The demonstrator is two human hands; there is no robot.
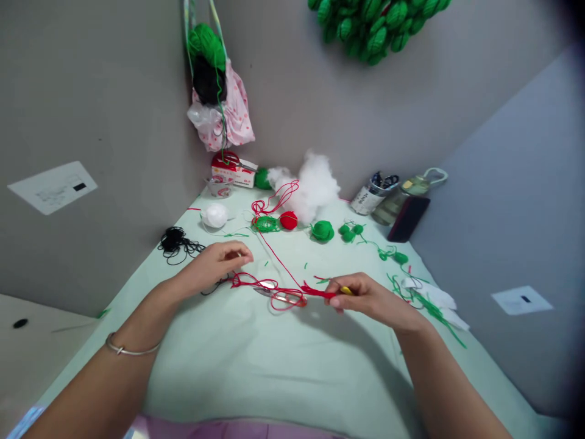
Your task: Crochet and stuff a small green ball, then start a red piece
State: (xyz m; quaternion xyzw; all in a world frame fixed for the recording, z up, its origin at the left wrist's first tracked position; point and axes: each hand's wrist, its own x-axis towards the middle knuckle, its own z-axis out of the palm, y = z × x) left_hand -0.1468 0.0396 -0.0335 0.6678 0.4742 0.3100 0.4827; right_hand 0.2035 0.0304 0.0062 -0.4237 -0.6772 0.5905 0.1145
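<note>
Bunched red yarn piece (320,294): slack thin red yarn loops (236,280) beside it could snag or knot, prob. b/c they overlap the orange-ended metal cutting tool (286,298). Piece is pinched in R hand (363,294) w/ yellow stick-like tool (347,291), well apart from L hand (219,259); L fingers loosely curled, can't tell if gripping yarn.

the head camera looks forward-down across a table (274,360).

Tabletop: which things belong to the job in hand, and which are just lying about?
Apparently in use:
red yarn, in the right hand
yellow-handled tool, same hand

Apparently just lying about:
black yarn
white ball
pen cup
bottle
</note>
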